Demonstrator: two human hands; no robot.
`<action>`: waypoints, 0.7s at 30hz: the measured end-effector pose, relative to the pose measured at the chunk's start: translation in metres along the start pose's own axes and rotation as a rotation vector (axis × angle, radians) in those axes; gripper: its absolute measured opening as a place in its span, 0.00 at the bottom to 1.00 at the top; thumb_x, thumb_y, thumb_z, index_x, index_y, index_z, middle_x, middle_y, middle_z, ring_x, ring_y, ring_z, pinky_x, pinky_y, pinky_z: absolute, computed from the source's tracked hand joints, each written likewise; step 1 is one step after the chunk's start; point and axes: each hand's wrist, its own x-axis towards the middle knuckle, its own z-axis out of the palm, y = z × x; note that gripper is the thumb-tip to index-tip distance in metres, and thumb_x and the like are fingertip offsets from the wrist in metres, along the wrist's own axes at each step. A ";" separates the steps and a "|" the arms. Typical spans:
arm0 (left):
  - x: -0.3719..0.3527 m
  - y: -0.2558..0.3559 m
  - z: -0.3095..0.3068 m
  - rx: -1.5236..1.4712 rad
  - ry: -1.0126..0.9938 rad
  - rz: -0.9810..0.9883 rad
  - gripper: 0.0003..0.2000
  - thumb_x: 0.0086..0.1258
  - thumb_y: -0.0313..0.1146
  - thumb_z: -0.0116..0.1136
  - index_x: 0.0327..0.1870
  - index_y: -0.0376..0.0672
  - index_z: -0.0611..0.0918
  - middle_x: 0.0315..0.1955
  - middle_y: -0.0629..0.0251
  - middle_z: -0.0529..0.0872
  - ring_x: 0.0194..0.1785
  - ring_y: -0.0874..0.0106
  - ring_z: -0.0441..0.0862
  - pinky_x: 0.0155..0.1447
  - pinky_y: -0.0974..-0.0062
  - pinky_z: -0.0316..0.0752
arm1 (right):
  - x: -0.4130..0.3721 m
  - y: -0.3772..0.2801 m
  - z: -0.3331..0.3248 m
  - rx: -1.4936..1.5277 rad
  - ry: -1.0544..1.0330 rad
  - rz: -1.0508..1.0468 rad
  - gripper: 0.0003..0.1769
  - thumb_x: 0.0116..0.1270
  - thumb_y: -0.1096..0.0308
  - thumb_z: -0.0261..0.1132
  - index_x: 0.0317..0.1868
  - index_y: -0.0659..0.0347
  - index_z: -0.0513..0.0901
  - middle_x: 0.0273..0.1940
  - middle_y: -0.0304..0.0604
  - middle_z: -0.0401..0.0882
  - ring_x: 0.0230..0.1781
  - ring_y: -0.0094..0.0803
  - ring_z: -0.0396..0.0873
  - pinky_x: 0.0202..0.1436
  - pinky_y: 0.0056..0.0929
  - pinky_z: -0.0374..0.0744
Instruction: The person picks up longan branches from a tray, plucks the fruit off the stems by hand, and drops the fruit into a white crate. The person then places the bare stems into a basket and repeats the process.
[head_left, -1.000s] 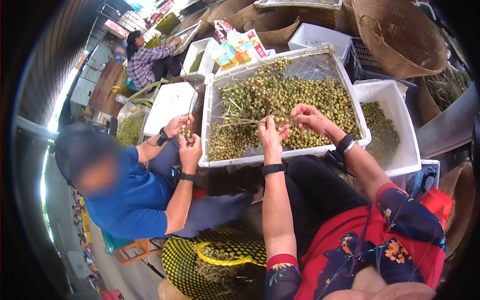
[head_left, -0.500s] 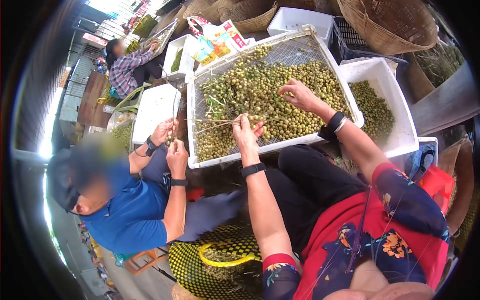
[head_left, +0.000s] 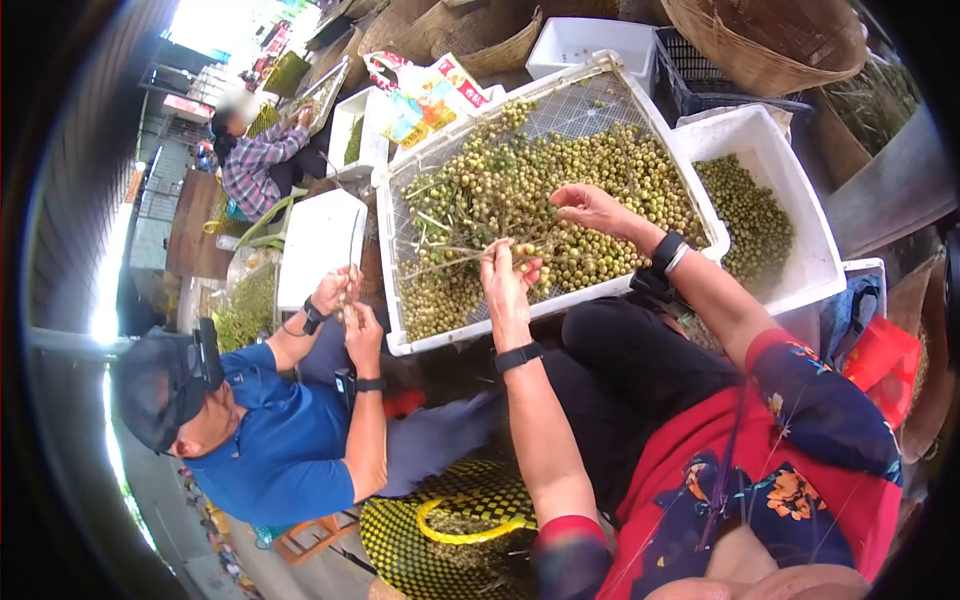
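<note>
My left hand [head_left: 510, 288] pinches a thin brown fruit twig [head_left: 445, 265] over the near side of a white-rimmed mesh tray [head_left: 455, 338]. Some small round fruits hang by its fingers and palm. To the right and a little farther off, my right hand [head_left: 598, 212] is above the tray with its fingers bent and their tips close together. Whatever lies between those fingertips is too small to make out. Yellow-green round fruits [head_left: 610, 165] cover much of the mesh, with green stems and twigs mixed in at the left.
At left, a co-worker in a blue shirt [head_left: 285, 440] handles a twig; another person [head_left: 255, 165] sits farther back. A white bin [head_left: 825, 255] of fruits stands right of the tray. Wicker baskets [head_left: 770, 50] line the back. A yellow-black woven basket [head_left: 400, 530] is below.
My right hand has shifted slightly left and lower over the fruits. My left hand still grips the twig. The view has tilted a little, and the co-worker's head has turned.
</note>
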 end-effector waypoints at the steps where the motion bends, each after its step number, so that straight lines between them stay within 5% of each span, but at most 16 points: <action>1: 0.000 0.001 -0.002 -0.019 -0.032 0.016 0.09 0.77 0.41 0.48 0.50 0.49 0.74 0.35 0.65 0.83 0.30 0.72 0.83 0.31 0.78 0.76 | -0.002 0.005 -0.005 0.078 0.019 0.049 0.14 0.71 0.63 0.63 0.52 0.62 0.79 0.42 0.35 0.81 0.42 0.19 0.75 0.47 0.21 0.76; 6: 0.003 0.006 -0.001 -0.156 -0.122 0.023 0.08 0.75 0.41 0.51 0.46 0.50 0.78 0.33 0.67 0.83 0.30 0.71 0.82 0.32 0.76 0.76 | -0.024 -0.019 0.003 0.593 -0.147 0.504 0.30 0.75 0.41 0.49 0.59 0.58 0.74 0.49 0.41 0.78 0.44 0.26 0.79 0.39 0.25 0.80; 9: 0.004 0.003 0.002 -0.151 -0.178 0.042 0.08 0.76 0.40 0.50 0.47 0.50 0.78 0.34 0.67 0.83 0.31 0.72 0.82 0.33 0.76 0.76 | -0.033 -0.030 0.015 0.929 -0.328 0.493 0.33 0.72 0.35 0.47 0.60 0.54 0.74 0.43 0.41 0.77 0.40 0.28 0.79 0.34 0.24 0.78; 14: 0.000 -0.002 0.003 0.046 -0.151 0.120 0.07 0.79 0.37 0.45 0.49 0.49 0.75 0.36 0.67 0.81 0.33 0.73 0.82 0.35 0.78 0.76 | -0.035 -0.017 0.029 0.978 -0.180 0.451 0.23 0.73 0.44 0.54 0.54 0.54 0.76 0.39 0.37 0.79 0.31 0.23 0.77 0.29 0.20 0.75; 17: 0.003 -0.007 0.002 0.064 -0.146 0.146 0.08 0.79 0.37 0.45 0.49 0.47 0.74 0.39 0.67 0.79 0.33 0.73 0.82 0.36 0.77 0.78 | -0.036 -0.010 0.039 0.724 -0.072 0.408 0.13 0.73 0.54 0.60 0.47 0.52 0.76 0.34 0.31 0.79 0.29 0.17 0.75 0.28 0.18 0.73; 21: -0.001 -0.014 0.008 0.080 -0.144 0.157 0.08 0.79 0.38 0.46 0.51 0.48 0.73 0.40 0.64 0.79 0.36 0.69 0.82 0.37 0.73 0.80 | -0.031 -0.005 0.041 0.722 0.057 0.409 0.09 0.73 0.58 0.59 0.44 0.53 0.77 0.35 0.32 0.79 0.24 0.16 0.71 0.21 0.17 0.70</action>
